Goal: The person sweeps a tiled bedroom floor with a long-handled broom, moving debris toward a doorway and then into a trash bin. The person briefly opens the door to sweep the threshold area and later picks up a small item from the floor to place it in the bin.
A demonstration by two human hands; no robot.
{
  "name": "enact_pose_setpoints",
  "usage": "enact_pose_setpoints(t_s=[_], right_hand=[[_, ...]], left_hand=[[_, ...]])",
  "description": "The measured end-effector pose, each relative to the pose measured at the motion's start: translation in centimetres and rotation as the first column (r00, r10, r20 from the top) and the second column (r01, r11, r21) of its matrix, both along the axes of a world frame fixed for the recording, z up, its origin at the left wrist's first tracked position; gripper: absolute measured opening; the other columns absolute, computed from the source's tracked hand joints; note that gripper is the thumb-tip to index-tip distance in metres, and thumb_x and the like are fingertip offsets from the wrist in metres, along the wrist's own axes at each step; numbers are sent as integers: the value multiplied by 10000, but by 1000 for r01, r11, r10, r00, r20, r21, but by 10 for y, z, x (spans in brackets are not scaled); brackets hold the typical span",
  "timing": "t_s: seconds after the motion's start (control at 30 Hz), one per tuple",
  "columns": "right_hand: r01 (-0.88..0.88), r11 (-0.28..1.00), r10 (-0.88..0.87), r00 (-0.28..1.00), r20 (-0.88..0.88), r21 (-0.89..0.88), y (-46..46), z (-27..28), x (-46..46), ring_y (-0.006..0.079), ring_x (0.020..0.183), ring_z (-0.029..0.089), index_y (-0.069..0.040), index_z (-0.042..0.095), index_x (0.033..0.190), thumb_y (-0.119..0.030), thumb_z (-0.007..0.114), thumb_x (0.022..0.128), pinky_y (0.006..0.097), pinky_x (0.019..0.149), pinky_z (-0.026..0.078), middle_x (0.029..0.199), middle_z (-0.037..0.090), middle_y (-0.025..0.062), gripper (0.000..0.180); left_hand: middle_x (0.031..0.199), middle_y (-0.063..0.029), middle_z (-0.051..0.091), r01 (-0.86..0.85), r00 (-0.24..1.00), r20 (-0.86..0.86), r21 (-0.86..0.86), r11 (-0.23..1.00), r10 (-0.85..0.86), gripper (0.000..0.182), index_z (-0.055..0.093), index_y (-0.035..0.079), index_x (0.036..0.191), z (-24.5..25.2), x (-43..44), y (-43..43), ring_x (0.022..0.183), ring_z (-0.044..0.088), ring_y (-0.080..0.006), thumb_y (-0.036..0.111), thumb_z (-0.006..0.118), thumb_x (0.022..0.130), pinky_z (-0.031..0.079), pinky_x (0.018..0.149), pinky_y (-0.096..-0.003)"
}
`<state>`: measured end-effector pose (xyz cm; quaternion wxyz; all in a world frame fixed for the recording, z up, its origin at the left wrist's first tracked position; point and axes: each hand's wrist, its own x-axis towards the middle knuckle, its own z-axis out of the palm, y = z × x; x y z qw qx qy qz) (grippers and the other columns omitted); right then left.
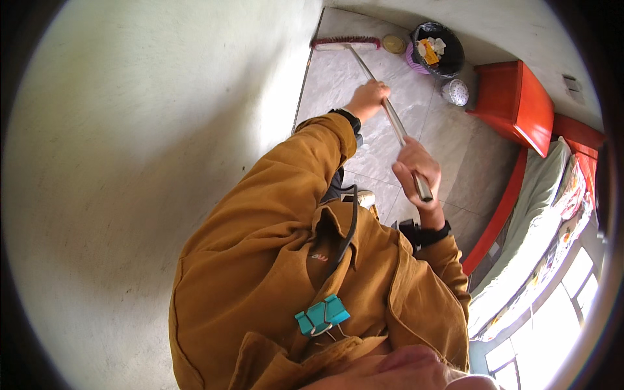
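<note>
Both of my hands grip the metal handle (396,121) of a push broom. My left hand (371,97) wraps around the shaft farther down, towards the head. Close to the near end, my right hand (420,168) holds the handle, and its open tube tip sticks out past the palm. The broom head (343,46), pale with dark red bristles, lies across the grey tiled floor (404,100), its left end at the foot of the wall. A round yellowish lid or tin (393,44) rests just right of the head.
A pinkish-purple bin with a black liner (451,51) holds crumpled paper. Beside it stands a small white patterned container (455,92). An orange-red cabinet (521,105) and a bed (531,195) with a red side rail line the right. A pale wall (146,146) rises close on my left.
</note>
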<state>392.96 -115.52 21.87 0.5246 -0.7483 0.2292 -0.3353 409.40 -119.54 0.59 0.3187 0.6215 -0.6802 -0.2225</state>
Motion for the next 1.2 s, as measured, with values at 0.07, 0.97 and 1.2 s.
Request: enact_pose_setpoints(t_s=[0.07,0.97,1.2], right_hand=[[-50,995,52,998,-30,81,-10,-8,11,200,583,495,-36,446,568,27,651,720,420,852,424,585,484,40,263],[-280,951,283,959,1,130,-32,25,12,244,524,439,-18,424,555,90,629,624,394,690,438,552,427,82,241],[-111,955,72,986,149,276,-32,101,-45,191,466,392,-41,418,540,-27,589,672,374,585,383,496,410,51,217]], left_hand=[[738,-84,557,-67,997,-48,1,998,67,124,542,85,697,-10,12,6,779,530,-315,199,571,737,432,669,-409],[757,-62,556,-195,958,-217,-24,980,185,77,556,113,737,0,-5,48,778,542,-282,140,628,738,456,669,-384],[780,-40,533,55,964,-263,35,998,-44,178,512,107,769,73,-66,58,813,554,-249,226,645,763,471,647,-358]])
